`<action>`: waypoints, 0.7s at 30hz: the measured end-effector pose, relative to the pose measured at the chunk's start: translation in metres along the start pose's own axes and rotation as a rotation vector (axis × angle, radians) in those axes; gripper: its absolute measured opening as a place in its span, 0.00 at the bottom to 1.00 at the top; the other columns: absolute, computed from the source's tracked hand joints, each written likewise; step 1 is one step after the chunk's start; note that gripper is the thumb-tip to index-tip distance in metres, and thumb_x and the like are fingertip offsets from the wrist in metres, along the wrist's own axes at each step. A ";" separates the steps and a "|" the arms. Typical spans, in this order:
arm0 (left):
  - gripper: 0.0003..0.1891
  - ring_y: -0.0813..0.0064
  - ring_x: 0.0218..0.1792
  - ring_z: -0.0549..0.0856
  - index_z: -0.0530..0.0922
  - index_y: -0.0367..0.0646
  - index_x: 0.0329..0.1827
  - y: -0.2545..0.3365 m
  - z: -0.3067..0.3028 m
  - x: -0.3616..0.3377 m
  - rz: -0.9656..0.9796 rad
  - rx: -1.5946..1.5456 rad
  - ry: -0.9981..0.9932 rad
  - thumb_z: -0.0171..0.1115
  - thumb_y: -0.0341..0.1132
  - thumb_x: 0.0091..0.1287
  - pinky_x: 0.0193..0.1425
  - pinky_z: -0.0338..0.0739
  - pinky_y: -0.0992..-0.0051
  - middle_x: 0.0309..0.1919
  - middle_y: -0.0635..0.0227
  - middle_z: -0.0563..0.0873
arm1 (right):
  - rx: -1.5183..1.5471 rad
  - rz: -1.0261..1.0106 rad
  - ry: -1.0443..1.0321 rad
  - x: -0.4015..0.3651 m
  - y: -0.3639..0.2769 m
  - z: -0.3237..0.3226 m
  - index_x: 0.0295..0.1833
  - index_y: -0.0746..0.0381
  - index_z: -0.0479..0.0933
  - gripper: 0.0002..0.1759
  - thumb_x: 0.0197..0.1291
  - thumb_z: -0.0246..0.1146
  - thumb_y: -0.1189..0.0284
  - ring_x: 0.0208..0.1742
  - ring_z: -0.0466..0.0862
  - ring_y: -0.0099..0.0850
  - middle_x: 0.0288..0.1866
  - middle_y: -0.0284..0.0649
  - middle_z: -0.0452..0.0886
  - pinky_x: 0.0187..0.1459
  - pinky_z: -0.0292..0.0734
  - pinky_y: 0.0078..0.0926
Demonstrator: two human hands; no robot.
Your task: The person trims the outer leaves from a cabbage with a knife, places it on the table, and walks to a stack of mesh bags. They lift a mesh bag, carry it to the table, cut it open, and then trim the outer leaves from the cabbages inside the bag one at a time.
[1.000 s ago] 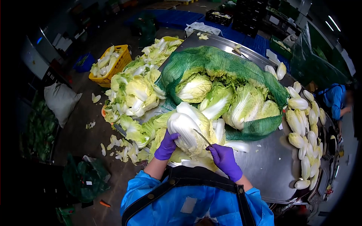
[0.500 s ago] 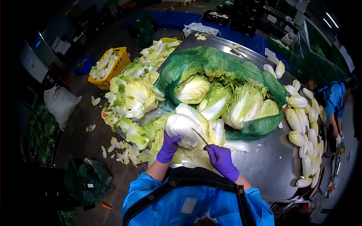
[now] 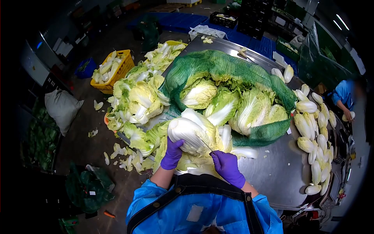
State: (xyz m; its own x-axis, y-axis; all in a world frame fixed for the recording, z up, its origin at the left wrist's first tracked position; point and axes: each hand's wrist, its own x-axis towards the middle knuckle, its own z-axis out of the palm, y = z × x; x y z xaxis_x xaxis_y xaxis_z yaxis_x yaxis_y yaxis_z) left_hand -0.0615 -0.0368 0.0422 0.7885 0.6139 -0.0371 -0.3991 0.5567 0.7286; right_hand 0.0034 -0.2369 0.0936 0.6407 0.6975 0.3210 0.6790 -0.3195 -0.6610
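Pale outer leaves wrap a napa cabbage in front of me, its white base end tipped toward the left. My left hand, in a purple glove, grips this cabbage from its lower left side. A thin knife is held in my right hand, also gloved in purple, with its blade lying along the cabbage's right side. Loose leaves are heaped beneath and to the left. Just beyond, a green mesh sack lies open around several whole cabbages.
Trimmed cabbage hearts line the right side of the metal table. A co-worker stands past them, a pale piece in hand. Left on the floor are a yellow crate of cabbage pieces, a white sack and scattered leaves.
The cabbage and both my hands have shifted slightly left, and the knife blade has moved lower on the leaves. At the right, the co-worker's hand has risen with a pale piece.
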 end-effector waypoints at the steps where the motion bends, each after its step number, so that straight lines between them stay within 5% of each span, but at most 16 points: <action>1: 0.38 0.65 0.49 0.78 0.64 0.35 0.59 0.001 -0.001 0.000 -0.015 0.016 -0.007 0.68 0.32 0.40 0.55 0.72 0.67 0.48 0.59 0.77 | -0.030 -0.011 0.002 0.000 0.000 -0.001 0.34 0.60 0.76 0.07 0.58 0.57 0.68 0.19 0.77 0.41 0.25 0.42 0.79 0.23 0.71 0.33; 21: 0.38 0.61 0.56 0.73 0.57 0.38 0.64 0.003 -0.006 0.001 -0.167 -0.100 0.016 0.64 0.35 0.49 0.61 0.68 0.63 0.55 0.57 0.72 | -0.111 -0.035 -0.015 0.000 0.012 -0.005 0.34 0.58 0.75 0.06 0.57 0.57 0.68 0.18 0.75 0.41 0.21 0.41 0.76 0.23 0.69 0.35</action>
State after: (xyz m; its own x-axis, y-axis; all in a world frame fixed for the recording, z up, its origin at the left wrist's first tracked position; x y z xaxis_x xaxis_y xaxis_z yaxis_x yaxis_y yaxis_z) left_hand -0.0649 -0.0309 0.0403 0.8408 0.5162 -0.1631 -0.3082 0.7040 0.6398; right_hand 0.0128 -0.2441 0.0891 0.6110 0.7189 0.3314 0.7367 -0.3632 -0.5705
